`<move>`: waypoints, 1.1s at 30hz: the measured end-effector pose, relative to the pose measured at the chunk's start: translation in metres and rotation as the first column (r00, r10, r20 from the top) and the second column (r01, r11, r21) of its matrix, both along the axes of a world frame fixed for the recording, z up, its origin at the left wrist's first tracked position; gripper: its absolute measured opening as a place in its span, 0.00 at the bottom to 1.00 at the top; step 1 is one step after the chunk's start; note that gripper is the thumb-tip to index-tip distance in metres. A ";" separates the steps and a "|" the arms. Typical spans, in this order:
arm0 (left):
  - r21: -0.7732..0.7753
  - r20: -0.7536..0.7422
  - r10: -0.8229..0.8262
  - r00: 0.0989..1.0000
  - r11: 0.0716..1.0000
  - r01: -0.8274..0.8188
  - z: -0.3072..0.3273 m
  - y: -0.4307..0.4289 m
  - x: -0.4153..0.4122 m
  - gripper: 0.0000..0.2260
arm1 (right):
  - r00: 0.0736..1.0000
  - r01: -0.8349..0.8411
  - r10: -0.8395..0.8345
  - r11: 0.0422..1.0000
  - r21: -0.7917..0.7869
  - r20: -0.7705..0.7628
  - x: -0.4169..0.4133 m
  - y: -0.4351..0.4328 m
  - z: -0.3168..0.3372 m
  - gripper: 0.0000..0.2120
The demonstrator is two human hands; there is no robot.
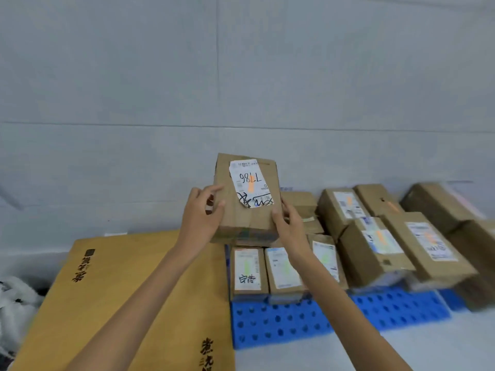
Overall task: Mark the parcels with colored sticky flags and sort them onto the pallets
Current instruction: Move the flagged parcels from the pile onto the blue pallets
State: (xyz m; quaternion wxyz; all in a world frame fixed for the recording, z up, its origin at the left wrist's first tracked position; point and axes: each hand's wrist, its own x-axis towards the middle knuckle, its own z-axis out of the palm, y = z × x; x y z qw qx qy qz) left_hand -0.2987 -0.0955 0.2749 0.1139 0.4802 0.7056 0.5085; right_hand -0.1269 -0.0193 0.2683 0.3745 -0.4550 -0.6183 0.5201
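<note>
Above blue pallet (pixel 281 324), parcel (pixel 241 222) held up, label (pixel 262 190) inverted reading "T786", orange flag (pixel 251 185) on it, left grip (pixel 199 219) and right grip (pixel 288 224) curled round its sides.

The light is bright, cool and evenly spread, with no glare, and the grey wall (pixel 241 76) looks flat and washed out. Shadows are faint, only a thin dark band under the stacked boxes (pixel 375 250) on the blue pallet (pixel 267 325). The label (pixel 250 183) on the raised parcel (pixel 241 223) reads fairly sharp, while the far-right boxes (pixel 455 204) smear with blur. The wide lens bows the wall seam (pixel 107 123) and stretches the corners.
</note>
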 end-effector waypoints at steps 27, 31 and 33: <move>-0.208 0.332 -0.006 0.943 0.975 0.080 -0.030 0.315 0.304 0.14 | 0.976 0.028 0.010 0.985 -0.173 0.216 0.301 0.319 -0.016 0.13; -0.189 0.337 -0.003 0.942 0.979 0.071 -0.043 0.323 0.300 0.13 | 0.982 0.015 0.018 0.985 -0.171 0.186 0.300 0.328 -0.027 0.15; -0.217 0.339 -0.007 0.941 0.972 0.086 -0.049 0.324 0.298 0.14 | 0.976 -0.008 0.041 0.988 -0.152 0.216 0.299 0.330 -0.032 0.15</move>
